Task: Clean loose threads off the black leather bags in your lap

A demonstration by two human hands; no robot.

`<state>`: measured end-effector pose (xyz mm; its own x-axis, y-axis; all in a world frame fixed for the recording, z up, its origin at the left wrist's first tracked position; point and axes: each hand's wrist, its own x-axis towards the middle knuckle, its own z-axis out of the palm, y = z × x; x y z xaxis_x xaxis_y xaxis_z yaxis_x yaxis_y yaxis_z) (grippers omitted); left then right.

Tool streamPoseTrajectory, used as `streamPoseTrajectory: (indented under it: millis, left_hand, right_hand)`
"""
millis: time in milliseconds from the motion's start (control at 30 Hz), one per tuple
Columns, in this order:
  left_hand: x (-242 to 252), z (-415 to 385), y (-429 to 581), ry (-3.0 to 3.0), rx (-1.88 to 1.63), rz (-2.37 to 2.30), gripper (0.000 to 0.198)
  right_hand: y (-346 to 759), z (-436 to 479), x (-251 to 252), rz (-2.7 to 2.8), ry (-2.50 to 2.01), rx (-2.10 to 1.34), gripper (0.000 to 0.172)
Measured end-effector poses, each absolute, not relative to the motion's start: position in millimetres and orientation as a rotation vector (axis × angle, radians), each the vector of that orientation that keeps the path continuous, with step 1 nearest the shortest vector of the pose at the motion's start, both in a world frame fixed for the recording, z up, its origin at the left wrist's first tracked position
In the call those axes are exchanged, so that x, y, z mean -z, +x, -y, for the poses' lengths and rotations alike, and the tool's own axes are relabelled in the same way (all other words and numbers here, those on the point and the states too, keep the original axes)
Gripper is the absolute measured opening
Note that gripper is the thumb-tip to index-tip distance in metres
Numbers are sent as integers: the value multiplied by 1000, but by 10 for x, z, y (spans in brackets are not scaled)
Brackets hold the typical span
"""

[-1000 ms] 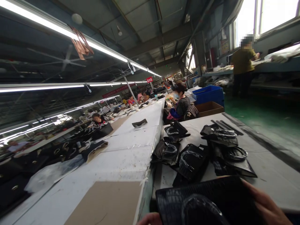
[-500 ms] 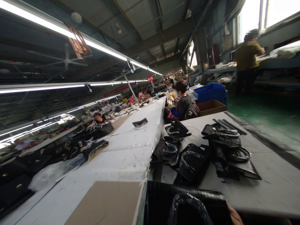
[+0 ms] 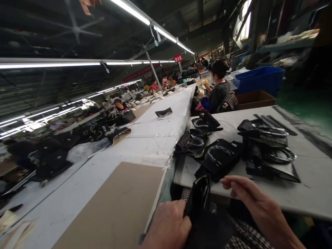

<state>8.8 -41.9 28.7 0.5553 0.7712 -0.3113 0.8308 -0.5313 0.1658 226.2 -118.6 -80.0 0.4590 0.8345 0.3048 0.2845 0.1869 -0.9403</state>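
Observation:
My left hand point(image 3: 169, 223) is closed around the edge of a black handbag point(image 3: 201, 193) in front of my body. The bag is tilted, with a glossy end pointing up; its lower part is dark and its handle cannot be made out. To the right of it, my right hand point(image 3: 256, 204) hangs in the air with fingers stretched out and nothing visible in them. Beyond my hands, a black bag with a plastic-wrapped handle point(image 3: 219, 155) lies on the grey side table point(image 3: 315, 186). More such black bags point(image 3: 275, 148) are piled to its right.
A long white workbench point(image 3: 145, 148) runs away on my left, with a brown board point(image 3: 116, 207) and a black piece point(image 3: 164, 112) on it. A co-worker point(image 3: 220, 90) sits past the side table, near a blue bin point(image 3: 259, 79) and a cardboard box point(image 3: 255, 99).
The handbag has turned from lying broad side up to being tilted on end. My left hand has come into view on it, and my right hand is now apart from it. The view has shifted.

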Motion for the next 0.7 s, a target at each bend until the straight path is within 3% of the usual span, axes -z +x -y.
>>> streamPoseTrajectory:
  millis: [67, 233, 400, 467, 600, 700]
  left_hand:
    - [-230, 395, 206, 2495, 263, -1285, 23]
    - [-316, 310, 170, 2380, 89, -1283, 20]
    - [-365, 394, 40, 2323, 171, -1291, 12]
    - [-253, 446, -2, 2329, 189, -1309, 14]
    - [-3, 501, -118, 2316, 111, -1233, 23]
    - [54, 484, -226, 2255, 38, -1198, 29]
  right_hand:
    - [2147, 1228, 526, 1312, -1303, -628, 30]
    - [1985, 1213, 65, 1484, -1116, -945, 50]
    - [1895, 1099, 11, 1788, -1079, -994, 56]
    - [1809, 1062, 213, 1905, -1205, -884, 54]
    - [1693, 1058, 648, 1986, -1354, -328, 32]
    - [1702, 1028, 665, 1894, -1330, -65, 16]
